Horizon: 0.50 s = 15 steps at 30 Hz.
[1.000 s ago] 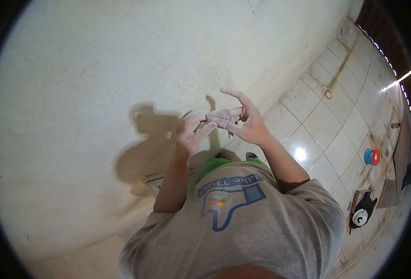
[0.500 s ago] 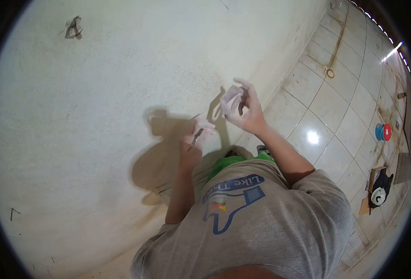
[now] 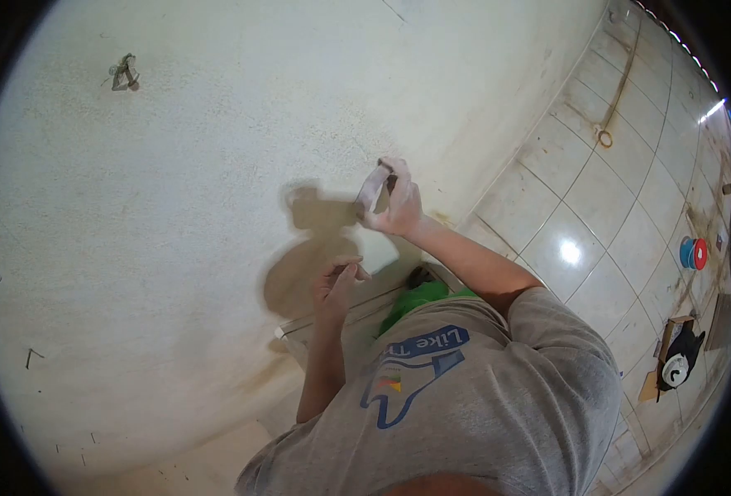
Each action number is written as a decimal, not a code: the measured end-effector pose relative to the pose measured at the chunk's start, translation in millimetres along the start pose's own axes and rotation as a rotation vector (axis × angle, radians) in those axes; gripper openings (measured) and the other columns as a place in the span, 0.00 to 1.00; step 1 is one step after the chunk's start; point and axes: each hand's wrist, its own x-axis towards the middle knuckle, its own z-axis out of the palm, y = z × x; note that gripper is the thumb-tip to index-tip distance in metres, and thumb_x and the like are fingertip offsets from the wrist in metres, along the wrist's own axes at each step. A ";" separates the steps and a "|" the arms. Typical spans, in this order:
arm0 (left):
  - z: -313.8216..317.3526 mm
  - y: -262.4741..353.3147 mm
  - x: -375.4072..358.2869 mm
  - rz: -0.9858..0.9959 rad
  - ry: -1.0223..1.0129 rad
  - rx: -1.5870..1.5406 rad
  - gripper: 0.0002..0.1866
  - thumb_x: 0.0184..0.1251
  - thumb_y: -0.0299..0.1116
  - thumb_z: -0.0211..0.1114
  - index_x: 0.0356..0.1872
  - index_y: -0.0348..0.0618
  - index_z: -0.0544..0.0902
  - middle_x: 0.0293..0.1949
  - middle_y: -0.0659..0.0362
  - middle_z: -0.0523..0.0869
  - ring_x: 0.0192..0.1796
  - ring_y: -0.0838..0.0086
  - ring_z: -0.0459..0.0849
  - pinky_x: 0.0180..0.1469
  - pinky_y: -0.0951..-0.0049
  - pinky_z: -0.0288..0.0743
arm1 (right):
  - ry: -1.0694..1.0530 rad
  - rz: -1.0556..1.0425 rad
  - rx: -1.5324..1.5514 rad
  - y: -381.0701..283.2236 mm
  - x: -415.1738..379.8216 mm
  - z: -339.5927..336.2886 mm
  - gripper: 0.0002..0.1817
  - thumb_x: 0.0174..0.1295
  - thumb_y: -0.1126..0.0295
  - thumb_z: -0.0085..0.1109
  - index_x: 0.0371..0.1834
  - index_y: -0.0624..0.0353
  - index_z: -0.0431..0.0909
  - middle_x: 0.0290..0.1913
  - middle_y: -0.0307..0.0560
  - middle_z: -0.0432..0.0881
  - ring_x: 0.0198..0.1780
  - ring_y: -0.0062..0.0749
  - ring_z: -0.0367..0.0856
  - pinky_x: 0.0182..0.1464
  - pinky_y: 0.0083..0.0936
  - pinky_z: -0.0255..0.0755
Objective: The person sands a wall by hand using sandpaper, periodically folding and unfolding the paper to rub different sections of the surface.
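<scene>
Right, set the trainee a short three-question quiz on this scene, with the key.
1. Which side's hand holds the bent grey strip? A) left B) right C) both
2. True or false: a round blue-and-red thing is on the tiled floor.
3. Fill the gap: the cloth showing past the hem of the grey shirt is ____.

Key: 1. B, the right hand; 2. true; 3. green.
</scene>
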 end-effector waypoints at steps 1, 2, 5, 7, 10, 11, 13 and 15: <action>0.6 -2.3 -2.1 -0.004 -0.010 -0.004 0.10 0.75 0.27 0.62 0.50 0.35 0.85 0.33 0.58 0.87 0.39 0.74 0.86 0.48 0.72 0.77 | 0.030 0.028 -0.042 5.0 -0.1 -0.5 0.41 0.51 0.68 0.71 0.67 0.64 0.59 0.40 0.53 0.78 0.31 0.35 0.80 0.34 0.33 0.76; 0.3 -2.7 -4.7 -0.008 -0.022 -0.004 0.10 0.74 0.26 0.62 0.51 0.35 0.85 0.33 0.58 0.87 0.39 0.74 0.86 0.48 0.72 0.77 | 0.063 0.058 -0.084 15.8 2.2 -2.5 0.39 0.50 0.67 0.72 0.65 0.63 0.62 0.40 0.54 0.78 0.32 0.39 0.81 0.34 0.34 0.77; 3.9 -2.2 -10.5 0.026 -0.049 -0.044 0.17 0.72 0.24 0.61 0.60 0.36 0.78 0.38 0.56 0.86 0.38 0.74 0.85 0.48 0.71 0.78 | 0.247 0.390 -0.198 37.3 21.9 -17.2 0.35 0.50 0.67 0.72 0.61 0.63 0.65 0.41 0.54 0.79 0.33 0.41 0.83 0.35 0.34 0.78; 13.7 10.2 -11.2 0.057 -0.063 -0.086 0.18 0.71 0.22 0.59 0.61 0.39 0.72 0.39 0.57 0.83 0.38 0.74 0.83 0.46 0.72 0.78 | 0.419 0.217 -0.244 51.2 32.7 -31.9 0.34 0.50 0.67 0.72 0.59 0.63 0.66 0.42 0.54 0.79 0.36 0.42 0.83 0.36 0.35 0.78; 13.3 -6.8 -13.4 -0.013 -0.023 0.051 0.20 0.67 0.19 0.56 0.58 0.43 0.65 0.38 0.59 0.78 0.39 0.76 0.80 0.43 0.74 0.77 | 0.146 0.258 -0.071 32.8 12.2 -24.6 0.33 0.48 0.66 0.75 0.57 0.64 0.69 0.46 0.55 0.79 0.41 0.44 0.84 0.38 0.36 0.79; 11.4 -18.6 -16.5 -0.061 0.003 0.130 0.21 0.65 0.17 0.55 0.57 0.44 0.63 0.37 0.60 0.76 0.39 0.77 0.79 0.42 0.75 0.77 | 0.052 0.193 -0.041 27.5 6.8 -24.2 0.33 0.48 0.66 0.76 0.56 0.64 0.70 0.47 0.55 0.80 0.42 0.45 0.84 0.38 0.36 0.79; 10.4 -28.2 -19.0 -0.175 0.009 0.096 0.20 0.62 0.15 0.53 0.53 0.45 0.64 0.37 0.62 0.73 0.39 0.77 0.78 0.39 0.77 0.75 | -0.137 -0.179 -0.067 20.1 0.6 -25.8 0.31 0.46 0.66 0.77 0.52 0.63 0.72 0.47 0.54 0.81 0.42 0.44 0.84 0.38 0.35 0.78; 9.6 -28.2 -18.4 -0.242 0.003 0.072 0.17 0.59 0.15 0.53 0.48 0.44 0.66 0.34 0.61 0.72 0.36 0.77 0.77 0.35 0.75 0.74 | -0.083 -0.168 0.081 35.3 5.9 -26.7 0.26 0.45 0.66 0.77 0.47 0.58 0.74 0.45 0.50 0.82 0.35 0.36 0.82 0.34 0.31 0.76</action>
